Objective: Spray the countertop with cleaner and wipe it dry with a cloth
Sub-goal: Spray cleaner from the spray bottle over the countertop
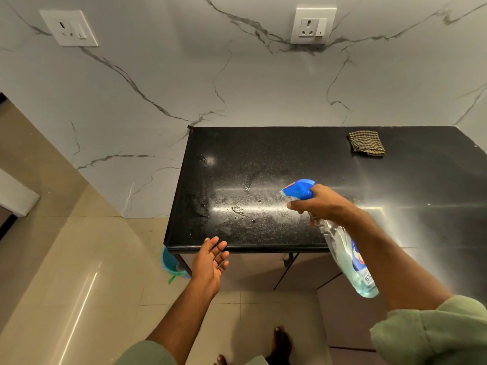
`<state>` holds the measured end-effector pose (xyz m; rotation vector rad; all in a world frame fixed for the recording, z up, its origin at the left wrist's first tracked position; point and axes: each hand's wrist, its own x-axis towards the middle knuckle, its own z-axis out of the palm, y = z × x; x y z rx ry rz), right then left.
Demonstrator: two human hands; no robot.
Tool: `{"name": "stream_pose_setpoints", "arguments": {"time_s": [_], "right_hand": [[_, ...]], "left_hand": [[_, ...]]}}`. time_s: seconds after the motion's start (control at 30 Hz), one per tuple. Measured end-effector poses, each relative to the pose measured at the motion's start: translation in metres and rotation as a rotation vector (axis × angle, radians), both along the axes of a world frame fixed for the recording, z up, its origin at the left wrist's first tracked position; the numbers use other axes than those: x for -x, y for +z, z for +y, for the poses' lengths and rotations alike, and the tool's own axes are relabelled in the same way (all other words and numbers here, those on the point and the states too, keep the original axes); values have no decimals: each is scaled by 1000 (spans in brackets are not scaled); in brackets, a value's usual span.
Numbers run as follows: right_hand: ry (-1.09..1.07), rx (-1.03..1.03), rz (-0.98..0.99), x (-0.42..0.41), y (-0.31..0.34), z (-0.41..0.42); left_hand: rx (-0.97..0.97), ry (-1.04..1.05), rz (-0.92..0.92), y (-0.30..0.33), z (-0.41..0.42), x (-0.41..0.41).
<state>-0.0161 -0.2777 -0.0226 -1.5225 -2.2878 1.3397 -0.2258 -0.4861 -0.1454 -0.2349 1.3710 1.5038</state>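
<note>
The black granite countertop point(276, 143) fills the middle of the head view; its left half is speckled with wet spray droplets. My right hand point(321, 204) grips a clear spray bottle point(350, 262) with a blue trigger head, nozzle pointing left over the wet patch, a finger on the trigger. My left hand point(210, 262) hovers open, palm up, just off the counter's front edge, holding nothing. A folded checked cloth point(366, 143) lies at the back right of the counter, apart from both hands.
A marble-patterned wall with two socket plates point(69, 28) point(313, 25) rises behind the counter. A blue bucket point(171, 262) sits on the tiled floor under the counter's left corner. Cabinet doors point(311, 270) are below the front edge. My bare feet point(279, 341) stand on the tiles.
</note>
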Motion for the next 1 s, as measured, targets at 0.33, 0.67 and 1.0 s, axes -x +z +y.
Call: {"name": "stream_pose_setpoints", "arguments": {"time_s": [0.33,0.67,1.0], "right_hand": [[-474,-47,323,-22,-4,-8],[-727,-153,275,-40,-3,-17],[-842,-174,251,-71,1,-15]], "left_hand": [[-11,-104,29,-2,18,-20],[-11,-193,42,-4,37,-44],[-4,-245,47,-9,46,-59]]}}
